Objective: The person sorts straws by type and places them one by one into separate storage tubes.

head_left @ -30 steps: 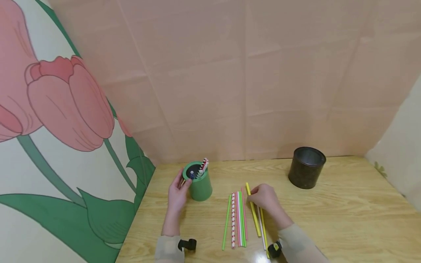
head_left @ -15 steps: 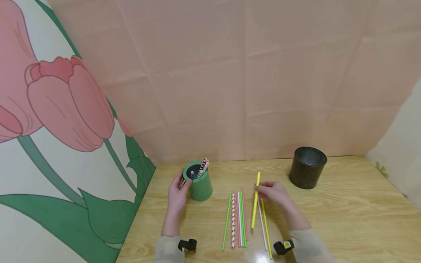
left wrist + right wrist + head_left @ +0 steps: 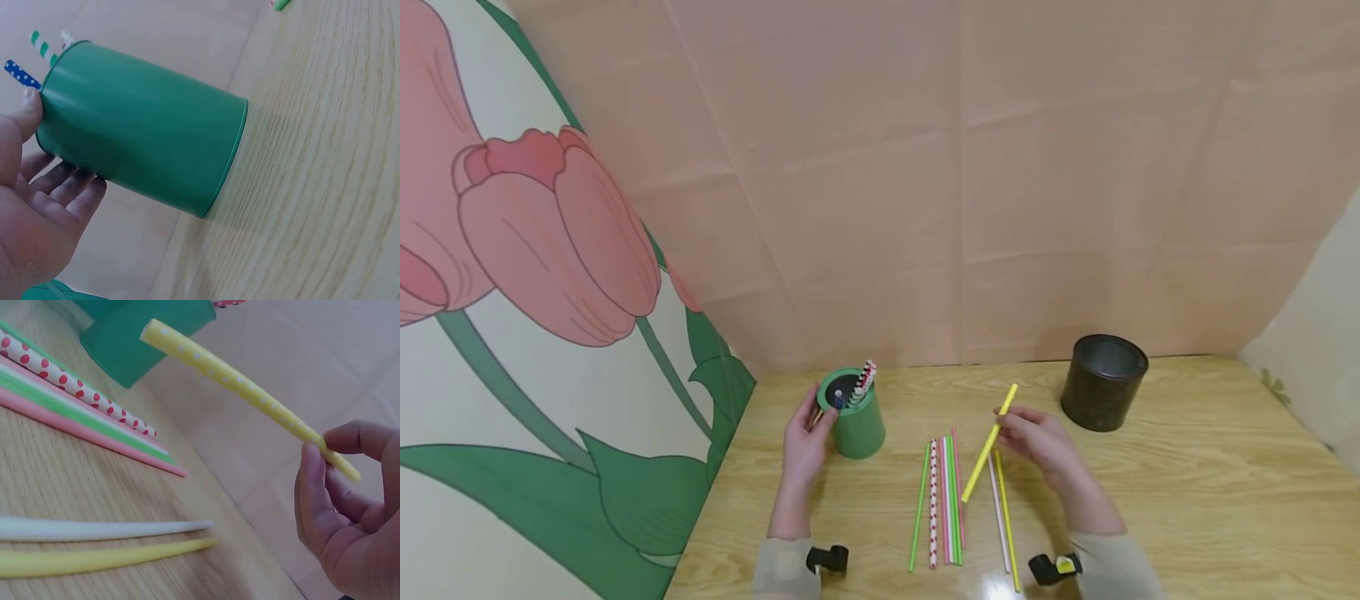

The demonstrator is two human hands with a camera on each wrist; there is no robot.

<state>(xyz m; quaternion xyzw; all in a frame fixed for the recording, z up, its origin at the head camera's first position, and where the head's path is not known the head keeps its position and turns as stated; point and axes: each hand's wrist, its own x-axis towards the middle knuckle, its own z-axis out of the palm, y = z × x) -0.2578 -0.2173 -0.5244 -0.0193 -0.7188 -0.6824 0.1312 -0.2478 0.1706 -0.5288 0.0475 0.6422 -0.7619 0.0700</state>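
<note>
My left hand (image 3: 806, 446) holds a green cylindrical cup (image 3: 144, 125) near its rim, thumb at the mouth and fingers against the side. The cup stands on the table with several patterned paper straws in it; a blue dotted straw (image 3: 22, 74) and a green-striped straw (image 3: 44, 47) poke out. Between thumb and fingers my right hand (image 3: 1037, 440) pinches a yellow straw with white dots (image 3: 244, 390) close to its upper end. It slants in the air over the loose straws, lower end toward the left. Below it lie a white straw (image 3: 94, 529) and a thin yellow straw (image 3: 100, 557).
Left of those lie a red-dotted white straw (image 3: 933, 504), a green straw (image 3: 918, 508) and several pink, white and green ones side by side. A dark wide container (image 3: 1099, 387) stands at the back right of the wooden table (image 3: 1210, 483), before a cloth-covered wall.
My right hand has lifted the dotted yellow straw off the table and moved right. The straw has turned, its upper end now leaning right. The left hand and cup have stayed put.
</note>
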